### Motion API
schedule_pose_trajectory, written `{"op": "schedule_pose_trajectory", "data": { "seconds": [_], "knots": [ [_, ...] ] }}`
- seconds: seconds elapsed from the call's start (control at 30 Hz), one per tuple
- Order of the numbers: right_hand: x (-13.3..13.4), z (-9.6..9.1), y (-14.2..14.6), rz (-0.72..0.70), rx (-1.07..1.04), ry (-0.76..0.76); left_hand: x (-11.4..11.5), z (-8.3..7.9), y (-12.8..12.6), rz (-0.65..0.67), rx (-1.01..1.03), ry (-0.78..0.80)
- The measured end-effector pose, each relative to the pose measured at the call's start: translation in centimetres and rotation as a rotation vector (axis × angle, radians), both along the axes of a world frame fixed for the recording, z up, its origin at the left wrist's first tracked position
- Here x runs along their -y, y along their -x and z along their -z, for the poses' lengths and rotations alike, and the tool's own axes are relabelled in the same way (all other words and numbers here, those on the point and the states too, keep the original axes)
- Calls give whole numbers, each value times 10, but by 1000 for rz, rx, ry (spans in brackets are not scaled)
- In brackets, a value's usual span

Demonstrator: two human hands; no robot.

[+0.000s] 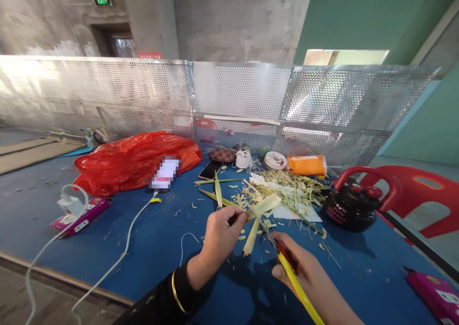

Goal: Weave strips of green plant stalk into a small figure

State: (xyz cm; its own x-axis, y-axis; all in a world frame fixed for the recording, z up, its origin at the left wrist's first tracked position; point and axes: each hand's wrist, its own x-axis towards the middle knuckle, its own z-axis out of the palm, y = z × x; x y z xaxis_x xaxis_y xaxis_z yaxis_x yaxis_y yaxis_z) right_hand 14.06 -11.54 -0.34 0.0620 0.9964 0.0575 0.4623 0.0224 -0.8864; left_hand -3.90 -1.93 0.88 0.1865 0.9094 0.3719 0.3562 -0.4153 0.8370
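Near the middle of the blue table, my left hand point(223, 230) pinches the near end of a pale green husk strip point(266, 205) between thumb and fingers. My right hand point(304, 267) is wrapped round scissors point(292, 279) with yellow and red handles. Their blades point up and left and meet the strip close to my left fingertips; I cannot tell how far apart they are. Another husk piece point(251, 238) lies just below the blades. A pointed green leaf point(217, 191) stands out beyond my left hand. Cut scraps and dry stalks point(301, 189) are heaped behind.
A black kettle-shaped container point(353, 205) with a red handle stands at right. Along the back are an orange packet point(306, 165), a tape roll point(275, 160) and a dark phone point(211, 169). A red plastic bag point(132, 157), charging phone point(165, 173) and purple power strip point(82, 217) lie left.
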Motion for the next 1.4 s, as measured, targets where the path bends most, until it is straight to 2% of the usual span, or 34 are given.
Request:
{"op": "schedule_pose_trajectory", "data": {
  "seconds": [0.23,0.47,0.67,0.9,1.1,1.2,1.4],
  "knots": [
    [-1,-2,3,53,32,13,-7,3,0,62,92,135],
    [0,-4,5,102,60,32,-11,3,0,68,97,172],
    [0,-4,3,134,140,-16,-10,1,-1,81,103,204],
    [2,-7,2,115,279,-41,-12,2,-1,86,77,202],
    [3,-18,1,33,279,2,-13,4,-1,96,76,193],
    [1,-15,0,23,323,27,-14,4,-2,100,70,197],
    [0,-8,3,-25,401,8,-9,2,-4,208,41,217]
  ]
}}
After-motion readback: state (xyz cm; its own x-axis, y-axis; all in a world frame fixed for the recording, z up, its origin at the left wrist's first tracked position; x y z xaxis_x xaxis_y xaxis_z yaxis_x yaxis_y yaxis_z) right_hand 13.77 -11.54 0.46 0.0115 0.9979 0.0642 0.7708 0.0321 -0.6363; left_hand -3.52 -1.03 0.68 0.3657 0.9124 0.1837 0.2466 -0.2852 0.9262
